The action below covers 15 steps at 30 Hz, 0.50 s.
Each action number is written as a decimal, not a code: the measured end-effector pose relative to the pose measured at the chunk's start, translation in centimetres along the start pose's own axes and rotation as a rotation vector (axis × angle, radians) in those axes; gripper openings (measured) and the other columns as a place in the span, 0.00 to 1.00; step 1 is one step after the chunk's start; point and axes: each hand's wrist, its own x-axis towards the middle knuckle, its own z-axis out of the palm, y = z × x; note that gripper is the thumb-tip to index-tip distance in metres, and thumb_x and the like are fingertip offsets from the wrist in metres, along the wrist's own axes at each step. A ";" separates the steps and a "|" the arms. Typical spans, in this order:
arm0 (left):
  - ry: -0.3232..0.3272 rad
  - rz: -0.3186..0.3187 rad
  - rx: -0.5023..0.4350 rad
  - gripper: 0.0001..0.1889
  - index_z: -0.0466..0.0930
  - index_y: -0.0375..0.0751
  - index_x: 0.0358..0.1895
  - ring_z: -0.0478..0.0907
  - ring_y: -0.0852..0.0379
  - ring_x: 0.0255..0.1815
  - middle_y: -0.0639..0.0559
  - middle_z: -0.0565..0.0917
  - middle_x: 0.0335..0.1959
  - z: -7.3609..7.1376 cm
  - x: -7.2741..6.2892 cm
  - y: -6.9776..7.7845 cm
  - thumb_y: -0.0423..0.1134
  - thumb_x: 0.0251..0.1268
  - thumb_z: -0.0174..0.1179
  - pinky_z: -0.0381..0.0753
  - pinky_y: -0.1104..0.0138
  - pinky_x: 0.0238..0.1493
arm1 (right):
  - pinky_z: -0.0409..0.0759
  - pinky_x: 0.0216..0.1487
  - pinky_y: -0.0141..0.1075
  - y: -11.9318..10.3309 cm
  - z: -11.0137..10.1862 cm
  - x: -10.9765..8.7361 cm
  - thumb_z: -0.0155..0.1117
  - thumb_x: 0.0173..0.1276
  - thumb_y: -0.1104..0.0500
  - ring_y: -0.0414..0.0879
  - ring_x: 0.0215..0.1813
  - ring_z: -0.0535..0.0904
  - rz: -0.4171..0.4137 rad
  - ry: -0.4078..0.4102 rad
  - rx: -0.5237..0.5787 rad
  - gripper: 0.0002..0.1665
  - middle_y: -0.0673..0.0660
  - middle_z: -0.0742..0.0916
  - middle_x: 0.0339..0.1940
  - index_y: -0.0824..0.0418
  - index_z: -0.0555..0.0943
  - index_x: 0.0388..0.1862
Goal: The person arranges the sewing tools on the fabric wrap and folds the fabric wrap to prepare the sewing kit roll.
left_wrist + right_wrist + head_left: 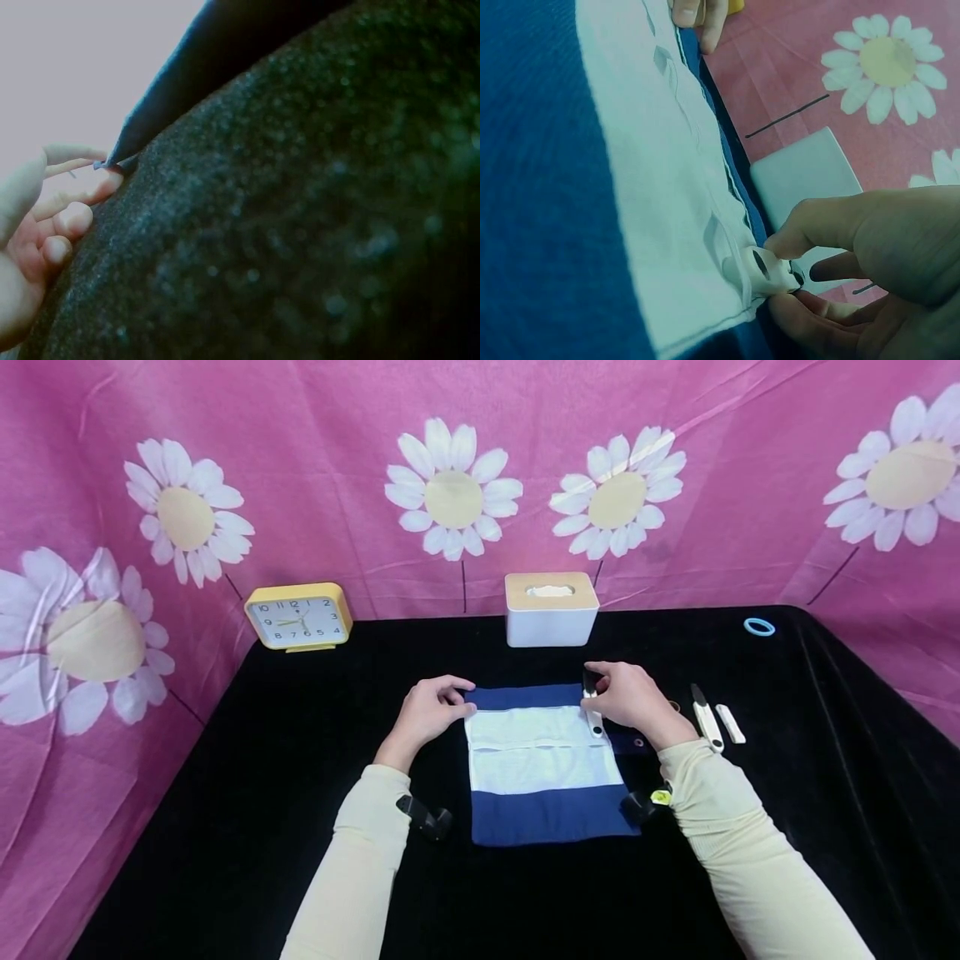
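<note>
A navy-blue cloth roll with a white pocketed band lies spread on the black-covered table. My left hand pinches its upper left edge between thumb and fingers; the left wrist view shows the cloth corner lifted at the fingertips. At the upper right, my right hand grips a white-handled tool with a black end pointing away. The right wrist view shows the tool's white end at the opening of a pocket in the band, between thumb and fingers. How deep it sits is hidden.
Right of the roll lie another white-and-black tool and a small white piece. A navy strap sticks out under the right forearm. Behind stand a yellow clock and a tissue box; a blue ring lies far right.
</note>
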 end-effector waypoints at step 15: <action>0.000 -0.003 0.004 0.15 0.88 0.49 0.50 0.74 0.57 0.30 0.52 0.87 0.33 -0.1 0.0 0.0 0.38 0.59 0.71 0.72 0.66 0.37 | 0.77 0.49 0.47 -0.1 0.3 0.1 0.67 0.66 0.55 0.55 0.48 0.78 0.013 -0.037 0.006 0.42 0.67 0.84 0.50 0.64 0.66 0.76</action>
